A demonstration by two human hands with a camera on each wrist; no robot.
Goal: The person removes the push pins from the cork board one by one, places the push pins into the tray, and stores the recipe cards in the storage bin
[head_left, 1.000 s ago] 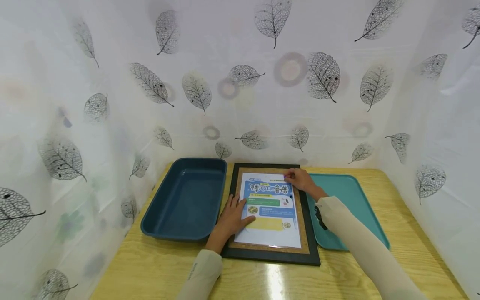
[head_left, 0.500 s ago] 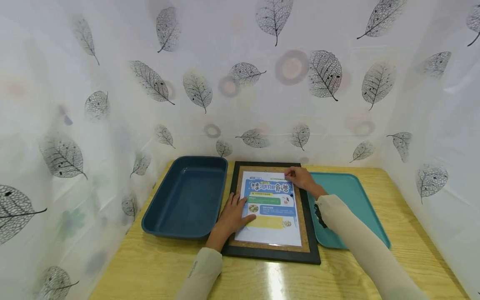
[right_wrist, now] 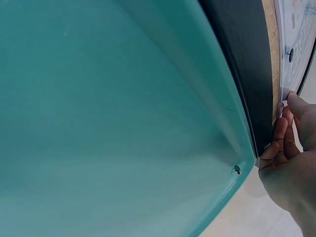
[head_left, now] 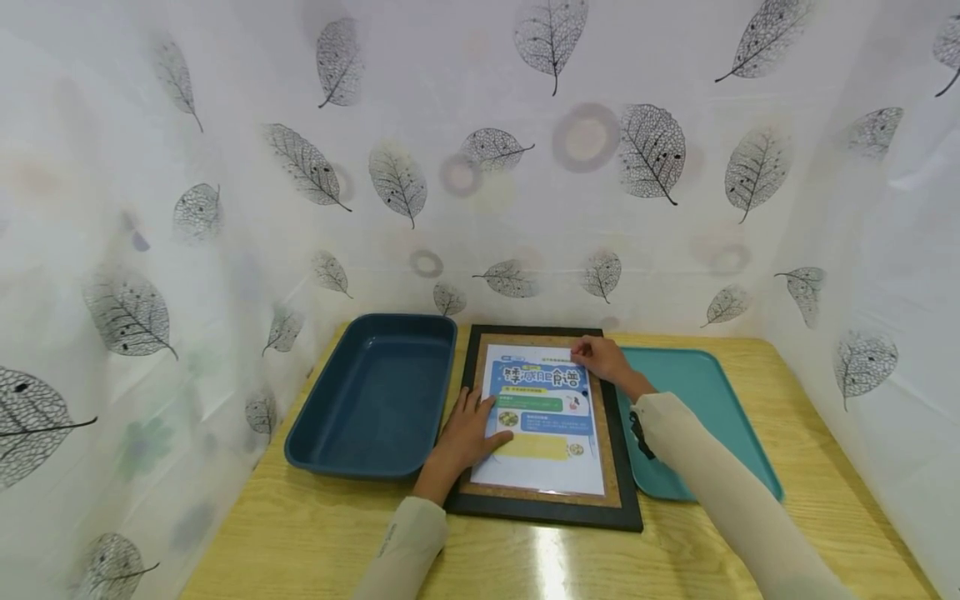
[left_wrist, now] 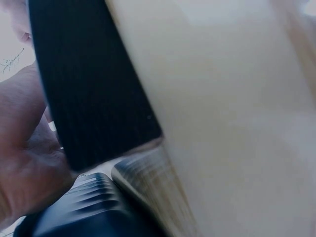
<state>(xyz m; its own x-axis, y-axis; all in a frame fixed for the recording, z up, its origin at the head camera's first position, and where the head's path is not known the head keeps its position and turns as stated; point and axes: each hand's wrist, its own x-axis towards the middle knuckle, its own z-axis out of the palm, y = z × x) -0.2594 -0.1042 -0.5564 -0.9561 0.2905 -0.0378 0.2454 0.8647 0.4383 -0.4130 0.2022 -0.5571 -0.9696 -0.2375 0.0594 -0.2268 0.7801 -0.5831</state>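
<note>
A printed sheet (head_left: 536,469) under glossy plastic lies on a cork board (head_left: 611,493) with a black frame. My left hand (head_left: 463,431) rests spread on the sheet's left side, its thumb across the lower part. At the top right corner, my right hand (head_left: 603,358) pinches a small pushpin, mostly hidden by the fingertips; a pinkish bit shows in the earlier head views. In the right wrist view, the thumb (right_wrist: 298,104) and fingers meet at the sheet's corner, near a black pushpin (right_wrist: 291,55) standing in its edge.
A deep navy basin (head_left: 375,408) stands left of the board. To the right, a shallow teal tray (head_left: 686,379) sits against the frame, partly under the right forearm; a small pin (right_wrist: 237,170) lies in its corner. Leaf-patterned curtain (head_left: 480,233) encloses the wooden table (head_left: 300,533).
Both hands hold nearly the same place. The pink bit between the right fingertips shows less now, and the fingers have shifted slightly at the corner. The head view has moved a little.
</note>
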